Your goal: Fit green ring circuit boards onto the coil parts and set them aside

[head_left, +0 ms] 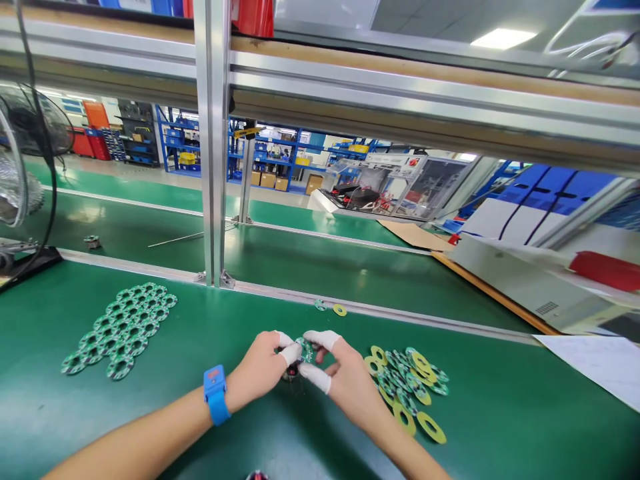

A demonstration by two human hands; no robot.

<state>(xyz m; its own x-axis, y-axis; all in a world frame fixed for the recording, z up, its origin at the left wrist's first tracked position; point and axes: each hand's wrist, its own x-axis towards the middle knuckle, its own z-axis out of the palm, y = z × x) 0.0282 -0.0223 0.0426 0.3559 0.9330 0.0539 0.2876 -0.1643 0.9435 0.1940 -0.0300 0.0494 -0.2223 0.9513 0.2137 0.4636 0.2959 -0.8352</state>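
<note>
Over the green table, my right hand [340,367] pinches a ring-shaped circuit board [305,349] between white-covered thumb and finger. My left hand [265,365], also with white finger covers and a blue wrist strap [215,395], is closed at the same spot. Beneath the fingers shows a small dark part with some red [292,371], mostly hidden; its kind is unclear. To the right of my right hand lies a loose pile of green ring boards [406,400] and yellow rings [431,427]. Green ring boards [120,328] lie in close rows at left.
A ring board [320,305] and a yellow ring [340,310] lie by the metal rail. An upright aluminium post [213,153] stands ahead. Papers [595,363] and a grey metal panel [525,280] are at right. A small round part [257,475] shows at the bottom edge.
</note>
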